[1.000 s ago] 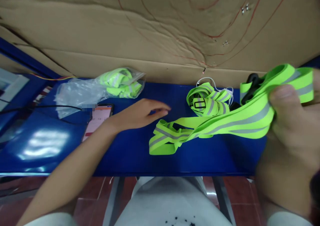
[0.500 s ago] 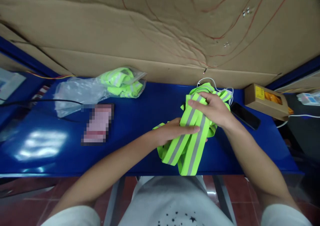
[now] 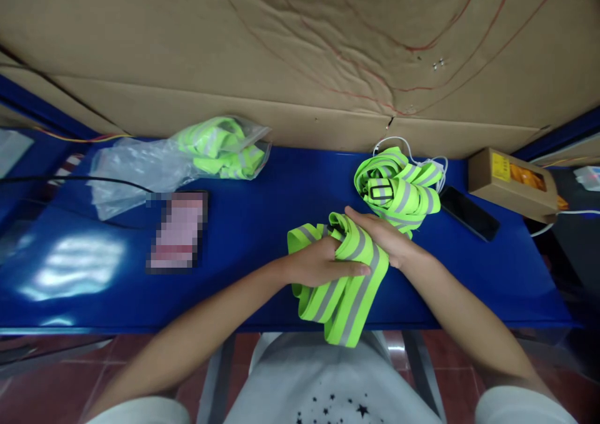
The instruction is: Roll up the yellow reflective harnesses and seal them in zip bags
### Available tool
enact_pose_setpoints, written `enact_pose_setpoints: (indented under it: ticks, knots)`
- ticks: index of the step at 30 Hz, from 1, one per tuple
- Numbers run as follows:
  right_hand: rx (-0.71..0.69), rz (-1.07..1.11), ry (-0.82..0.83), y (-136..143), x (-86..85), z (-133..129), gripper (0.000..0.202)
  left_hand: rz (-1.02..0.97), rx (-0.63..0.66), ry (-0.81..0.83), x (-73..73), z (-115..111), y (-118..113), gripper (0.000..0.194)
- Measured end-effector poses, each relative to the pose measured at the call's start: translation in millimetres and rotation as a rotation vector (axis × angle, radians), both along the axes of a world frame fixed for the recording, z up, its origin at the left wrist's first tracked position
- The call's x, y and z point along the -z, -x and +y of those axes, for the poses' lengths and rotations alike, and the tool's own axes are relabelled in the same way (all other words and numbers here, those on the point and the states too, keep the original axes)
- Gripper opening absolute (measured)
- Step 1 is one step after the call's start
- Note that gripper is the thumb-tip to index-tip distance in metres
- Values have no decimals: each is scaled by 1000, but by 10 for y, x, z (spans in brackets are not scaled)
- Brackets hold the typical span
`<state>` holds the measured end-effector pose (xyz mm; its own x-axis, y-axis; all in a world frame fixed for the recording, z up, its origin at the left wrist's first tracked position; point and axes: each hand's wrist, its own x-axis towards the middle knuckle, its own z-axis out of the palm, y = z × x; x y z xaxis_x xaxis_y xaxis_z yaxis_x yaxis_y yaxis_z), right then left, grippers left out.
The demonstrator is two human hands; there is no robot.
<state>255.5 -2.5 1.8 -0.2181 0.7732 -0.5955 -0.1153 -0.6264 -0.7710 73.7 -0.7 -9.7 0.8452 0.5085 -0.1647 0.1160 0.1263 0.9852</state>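
Note:
A looped, folded bundle of neon-yellow reflective strap [image 3: 359, 286] with a grey stripe is between my hands, its folds drooping over the table's front edge. My left hand [image 3: 316, 262] wraps round it from the left, thumb lying across the front. On its upper right side, my right hand [image 3: 382, 233] presses against the bundle, the fingers partly hidden behind it. Just beyond, a second coiled reflective strap [image 3: 403, 202] with a black buckle lies on the blue table.
At the back left lie clear plastic bags [image 3: 145, 167], one holding more reflective strap [image 3: 220, 142]. A phone with a blurred screen [image 3: 180, 230] rests in front. Farther right are a dark phone [image 3: 470, 212], a white cable [image 3: 396, 139] and a cardboard box [image 3: 509, 183].
My right hand has come down from the top of the bundle to its right side. The bundle has been folded over at the top and moved nearer me, uncovering the coil behind.

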Motion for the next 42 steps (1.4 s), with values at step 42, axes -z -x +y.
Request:
enact_pose_setpoints:
  ticks: [42]
  knots:
    - [-105, -19, -169, -353, -366, -225, 37, -110, 347, 38, -109, -32, 46, 47]
